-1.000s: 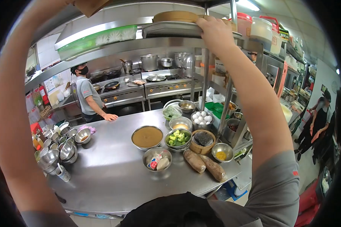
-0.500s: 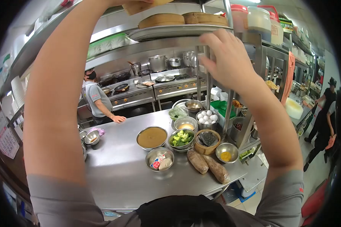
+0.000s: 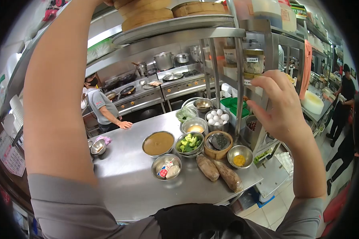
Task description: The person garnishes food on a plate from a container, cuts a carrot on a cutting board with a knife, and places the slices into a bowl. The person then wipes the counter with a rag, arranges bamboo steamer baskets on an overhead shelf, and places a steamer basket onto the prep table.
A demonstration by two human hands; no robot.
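My left arm reaches up to the shelf, and only a bit of my left hand [image 3: 108, 2] shows at the top edge. It grips a blurred bamboo steamer [image 3: 141, 7], just over another bamboo steamer [image 3: 147, 20] on a large metal tray [image 3: 175, 30]. The rest of that hand lies outside the view. To the right, my right hand [image 3: 277, 105] is raised in the air with fingers curved apart and nothing in them. It appears in front of the shelf posts, near labelled jars [image 3: 253, 59]. Another bamboo steamer [image 3: 198, 8] sits farther right on the tray.
On the steel table [image 3: 127, 183] stand bowls of brown sauce [image 3: 158, 143], broccoli [image 3: 189, 142] and eggs [image 3: 217, 118], a bowl with packets [image 3: 166, 166], and wrapped long roots [image 3: 227, 175]. A co-worker [image 3: 103, 103] rests a hand on the far edge. Other people stand at right.
The view has shifted. My right hand has moved away from the shelf edge, to the right and down. My left hand and its bamboo steamer have moved left, over the stack.
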